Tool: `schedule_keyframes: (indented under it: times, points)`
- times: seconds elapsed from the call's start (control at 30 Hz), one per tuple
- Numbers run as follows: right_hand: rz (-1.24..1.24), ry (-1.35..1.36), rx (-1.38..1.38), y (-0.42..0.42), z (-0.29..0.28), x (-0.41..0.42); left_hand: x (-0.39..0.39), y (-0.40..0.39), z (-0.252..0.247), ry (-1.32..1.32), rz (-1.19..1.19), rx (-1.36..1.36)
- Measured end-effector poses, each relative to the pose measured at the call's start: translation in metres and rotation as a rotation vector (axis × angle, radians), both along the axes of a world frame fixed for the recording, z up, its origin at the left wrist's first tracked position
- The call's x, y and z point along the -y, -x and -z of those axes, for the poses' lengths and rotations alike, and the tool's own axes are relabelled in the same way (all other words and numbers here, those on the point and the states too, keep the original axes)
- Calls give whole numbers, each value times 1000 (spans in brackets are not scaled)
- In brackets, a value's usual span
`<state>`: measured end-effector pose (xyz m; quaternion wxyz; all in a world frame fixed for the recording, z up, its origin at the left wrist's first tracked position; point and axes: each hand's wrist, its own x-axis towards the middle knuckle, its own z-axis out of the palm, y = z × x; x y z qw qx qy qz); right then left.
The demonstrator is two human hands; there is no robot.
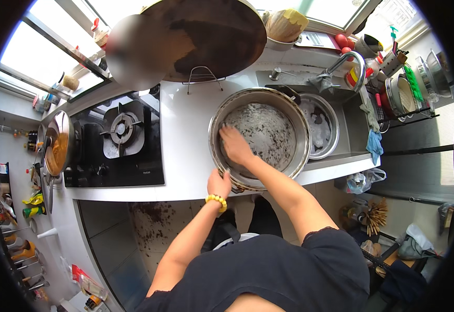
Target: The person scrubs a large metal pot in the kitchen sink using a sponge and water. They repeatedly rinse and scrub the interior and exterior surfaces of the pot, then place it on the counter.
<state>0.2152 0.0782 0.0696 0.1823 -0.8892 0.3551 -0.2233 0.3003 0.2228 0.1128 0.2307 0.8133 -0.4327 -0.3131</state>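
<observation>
A large round metal pot (304, 156) stands on the white counter, reaching over the near left edge of the sink. Dark specks and smears cover its inner bottom. My left hand (219, 183), with a yellow bead bracelet at the wrist, grips the pot's near left rim. Inside the pot, my right hand (234, 146) lies against the left part of the bottom and lower wall; whether something thin is under its fingers cannot be told. Just right of the pot, a metal basin (334, 144) with cloudy, foamy water sits in the sink (353, 117), partly hidden by the pot.
A black gas hob (149, 167) is left of the pot, with a pan (60, 144) at its far left. Behind stand a wire rack (203, 76) and a large round dark board (227, 35). The faucet (348, 56) arches over the sink. Dark debris (152, 224) lies on the floor.
</observation>
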Motion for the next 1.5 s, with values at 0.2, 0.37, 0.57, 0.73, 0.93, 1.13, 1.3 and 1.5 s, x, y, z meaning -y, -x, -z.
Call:
schedule_keyframes:
  times: [0.2,0.37,0.57,0.73,0.93,1.13,1.3,1.5]
  points:
    - [-181,-325,-32,29,-24,-69,72,-29,-1,-9,-126,127]
    - [32,-259,-81,6,-22,-39,67,-15,9,6,-145,194]
    - [126,-145,-38,-19,1,-34,68,-16,9,0,-160,219]
    - [45,-122,-46,0,0,-37,66,-14,7,14,-161,207]
    - [136,-274,40,-17,-1,-39,63,-12,7,16,-179,226]
    - [76,-296,-33,-4,-9,-26,60,-9,4,14,-211,185]
    - [168,-38,38,-18,17,-21,60,-6,6,26,-197,212]
    - [-28,6,-100,39,4,-6,57,-10,10,41,-197,209]
